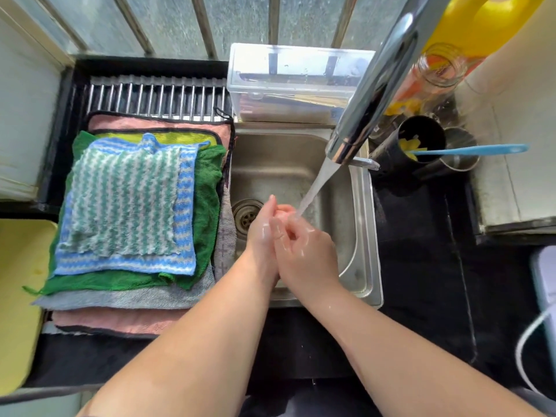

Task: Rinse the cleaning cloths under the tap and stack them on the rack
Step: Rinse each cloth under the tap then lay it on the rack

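Left hand point(263, 233): over the sink point(365, 236), fingers straight and pointing away from the body, palm pressed to the other hand
Right hand point(305, 248): over the sink, fingers curled in against the other palm, skin wet
Hands: together, clasped on each other
Forearms: bare, meeting over the sink's near edge
Tap point(370, 94): above the sink's right side, water point(313, 191) falling on the fingertips
Cloths point(123, 203): stacked flat on the rack point(156, 97) just left of the sink, green-and-white striped one on top
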